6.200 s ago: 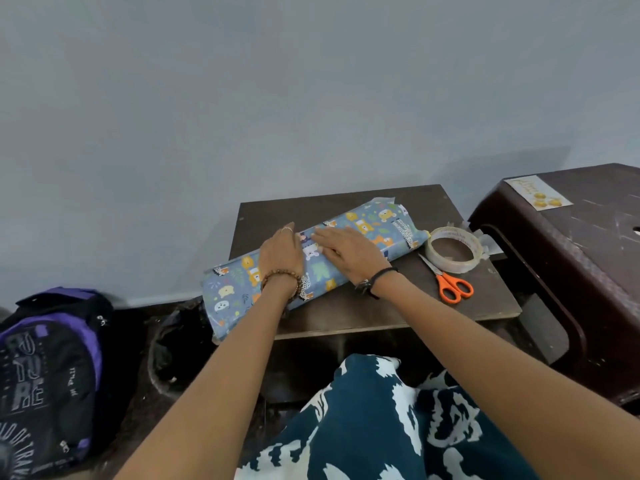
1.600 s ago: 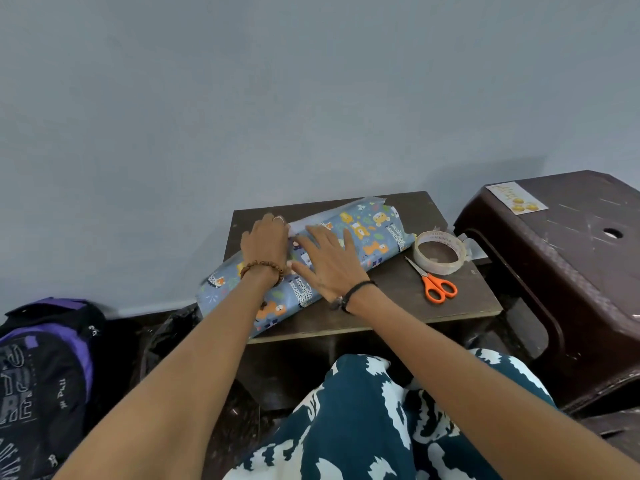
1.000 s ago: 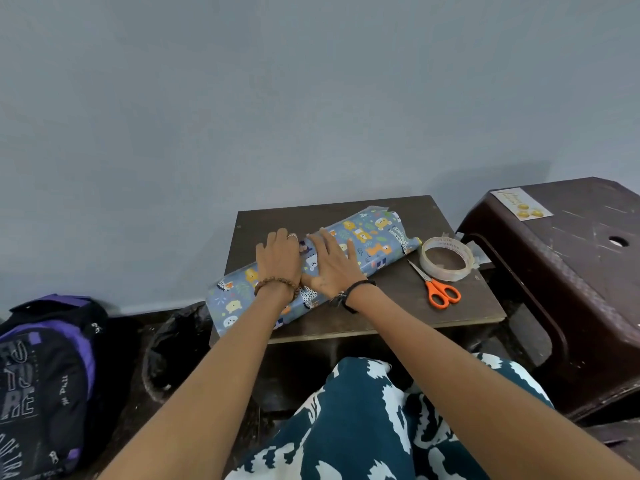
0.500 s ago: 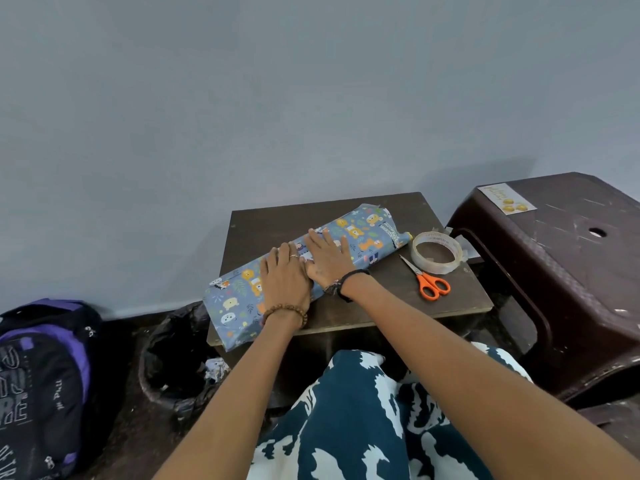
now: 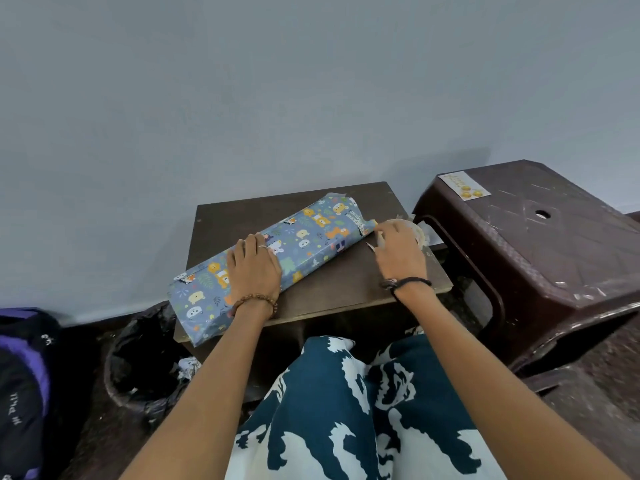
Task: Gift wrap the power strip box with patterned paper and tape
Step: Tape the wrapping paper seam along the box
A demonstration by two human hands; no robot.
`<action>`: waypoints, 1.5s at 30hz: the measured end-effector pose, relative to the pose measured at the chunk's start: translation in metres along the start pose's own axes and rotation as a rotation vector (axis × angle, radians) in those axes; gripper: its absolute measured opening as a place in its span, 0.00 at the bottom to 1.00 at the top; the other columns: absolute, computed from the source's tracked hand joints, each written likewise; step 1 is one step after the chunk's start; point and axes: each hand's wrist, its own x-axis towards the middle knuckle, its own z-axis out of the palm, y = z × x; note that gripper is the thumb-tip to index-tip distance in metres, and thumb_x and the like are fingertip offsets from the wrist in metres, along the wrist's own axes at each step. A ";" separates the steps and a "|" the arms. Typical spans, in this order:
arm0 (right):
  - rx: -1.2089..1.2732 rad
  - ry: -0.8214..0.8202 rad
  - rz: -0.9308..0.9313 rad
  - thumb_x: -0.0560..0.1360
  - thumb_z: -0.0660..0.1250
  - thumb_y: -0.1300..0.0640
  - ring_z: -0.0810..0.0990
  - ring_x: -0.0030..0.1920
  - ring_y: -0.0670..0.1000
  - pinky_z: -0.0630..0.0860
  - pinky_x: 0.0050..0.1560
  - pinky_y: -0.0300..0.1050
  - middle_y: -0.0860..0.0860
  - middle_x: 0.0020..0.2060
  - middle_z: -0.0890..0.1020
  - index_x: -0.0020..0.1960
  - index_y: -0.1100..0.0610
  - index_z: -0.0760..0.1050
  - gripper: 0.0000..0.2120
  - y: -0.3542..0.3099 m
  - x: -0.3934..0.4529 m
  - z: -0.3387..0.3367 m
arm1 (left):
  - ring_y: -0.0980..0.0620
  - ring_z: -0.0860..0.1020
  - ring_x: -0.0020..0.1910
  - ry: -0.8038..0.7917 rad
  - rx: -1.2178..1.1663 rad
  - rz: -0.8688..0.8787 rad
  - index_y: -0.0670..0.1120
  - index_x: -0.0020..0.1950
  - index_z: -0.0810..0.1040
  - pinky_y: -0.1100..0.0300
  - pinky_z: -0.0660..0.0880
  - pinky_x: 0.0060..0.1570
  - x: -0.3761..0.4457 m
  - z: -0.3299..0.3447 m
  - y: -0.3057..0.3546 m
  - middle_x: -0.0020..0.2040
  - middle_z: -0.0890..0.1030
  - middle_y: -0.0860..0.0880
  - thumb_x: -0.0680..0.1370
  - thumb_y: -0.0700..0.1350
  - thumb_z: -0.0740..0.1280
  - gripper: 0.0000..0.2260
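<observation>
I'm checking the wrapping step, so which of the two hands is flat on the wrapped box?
The left hand, with the bead bracelet, lies flat on the box. The right hand is off it, over the tape roll.

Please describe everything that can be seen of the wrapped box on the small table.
The wrapped box is long and narrow, covered in blue paper printed with small cartoon animals and leaves. It lies flat and diagonally on the dark table, its near end overhanging the table's left front edge. At the far end the paper stands open, not yet folded. The left hand rests flat on its middle; the right hand is beside its far end, apart from it.
</observation>
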 end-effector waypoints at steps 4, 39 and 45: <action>-0.127 0.052 0.081 0.76 0.61 0.64 0.67 0.65 0.55 0.68 0.60 0.47 0.56 0.65 0.69 0.66 0.60 0.68 0.18 0.027 -0.002 0.003 | 0.42 0.64 0.68 -0.002 -0.013 -0.010 0.39 0.70 0.65 0.50 0.56 0.70 0.000 0.001 0.000 0.67 0.69 0.42 0.81 0.44 0.53 0.19; -0.487 0.299 -0.013 0.69 0.72 0.61 0.76 0.31 0.54 0.69 0.34 0.45 0.50 0.25 0.75 0.32 0.56 0.74 0.09 0.019 -0.030 0.013 | 0.42 0.62 0.70 -0.012 -0.002 -0.018 0.38 0.71 0.63 0.50 0.55 0.70 -0.002 0.000 0.001 0.69 0.67 0.42 0.81 0.44 0.52 0.19; -0.332 0.292 0.031 0.78 0.58 0.59 0.75 0.42 0.57 0.64 0.42 0.49 0.55 0.34 0.78 0.47 0.58 0.74 0.06 0.029 -0.024 0.020 | 0.43 0.62 0.70 -0.022 0.000 -0.019 0.39 0.72 0.62 0.50 0.55 0.71 -0.003 -0.001 0.001 0.69 0.67 0.42 0.81 0.44 0.51 0.20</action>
